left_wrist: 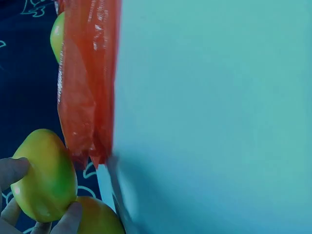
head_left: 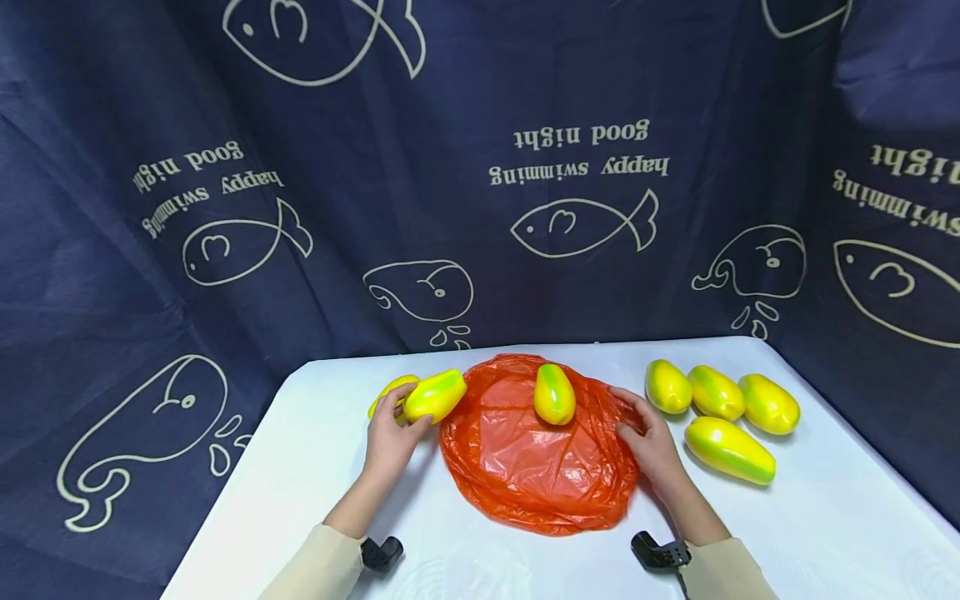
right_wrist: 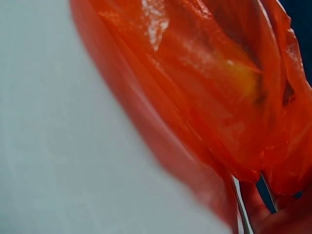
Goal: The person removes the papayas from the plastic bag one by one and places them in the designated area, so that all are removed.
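Note:
My left hand [head_left: 388,437] holds a yellow-green papaya [head_left: 438,395] between thumb and fingers at the left rim of a red plastic bag [head_left: 517,492]. Just behind it a second papaya [head_left: 393,384] rests on the table, partly hidden by the fingers; the left wrist view also shows this lower papaya [left_wrist: 100,217] beside the held one [left_wrist: 46,175]. The bag lies spread with its mouth open, and one papaya [head_left: 554,396] lies inside towards the back. At the bag's right rim, my right hand [head_left: 654,442] pinches the red plastic [right_wrist: 209,112].
Right of the bag lie several more papayas: three in a row at the back [head_left: 716,392] and one in front [head_left: 730,450]. The white table [head_left: 300,467] is backed and flanked by a dark blue curtain [head_left: 450,167] with fish drawings.

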The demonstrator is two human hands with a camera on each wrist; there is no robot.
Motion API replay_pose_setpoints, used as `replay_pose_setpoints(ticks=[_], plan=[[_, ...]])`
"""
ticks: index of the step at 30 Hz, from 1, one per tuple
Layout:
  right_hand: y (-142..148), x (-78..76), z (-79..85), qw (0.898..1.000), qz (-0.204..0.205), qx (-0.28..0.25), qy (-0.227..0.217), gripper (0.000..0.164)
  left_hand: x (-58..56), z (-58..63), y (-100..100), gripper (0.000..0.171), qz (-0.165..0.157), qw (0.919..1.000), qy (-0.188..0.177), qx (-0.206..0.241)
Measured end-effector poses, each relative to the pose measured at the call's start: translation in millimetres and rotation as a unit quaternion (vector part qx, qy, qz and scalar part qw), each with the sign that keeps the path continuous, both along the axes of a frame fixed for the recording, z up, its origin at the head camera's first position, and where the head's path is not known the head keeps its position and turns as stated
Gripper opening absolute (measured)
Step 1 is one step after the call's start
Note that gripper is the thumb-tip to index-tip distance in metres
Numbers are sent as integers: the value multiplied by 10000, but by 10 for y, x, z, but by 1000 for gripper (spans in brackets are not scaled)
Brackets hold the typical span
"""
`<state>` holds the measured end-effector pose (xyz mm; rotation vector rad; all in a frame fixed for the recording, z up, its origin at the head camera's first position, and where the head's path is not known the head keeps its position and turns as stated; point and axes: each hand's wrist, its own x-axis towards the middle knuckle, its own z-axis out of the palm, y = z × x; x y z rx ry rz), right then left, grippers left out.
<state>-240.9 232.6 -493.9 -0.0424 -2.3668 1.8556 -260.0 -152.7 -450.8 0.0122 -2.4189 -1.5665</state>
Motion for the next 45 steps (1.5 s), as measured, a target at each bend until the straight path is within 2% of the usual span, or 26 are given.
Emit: replay_pose_setpoints(ticks=[2,14,22,36,45], plan=[[-5,3,-4,10000,-9,4,4,58,15,-13,-47,59,40,9998,-37,-188],[-7,7,-2,10000,-39,20,-22,58,100,-92,-296,60,85,9975,-322,-623],[8,13,12,10000,24,43,2,57,133,-153,-425,61,112,9955,-645,-679],[1,35,32,10000,42,34,-38,57,166,-151,-484,61,98,9937,-831,-740],[3,36,40,10000,33,23,-43,57,156,-152,-475,64,118,9941,-749,-770]])
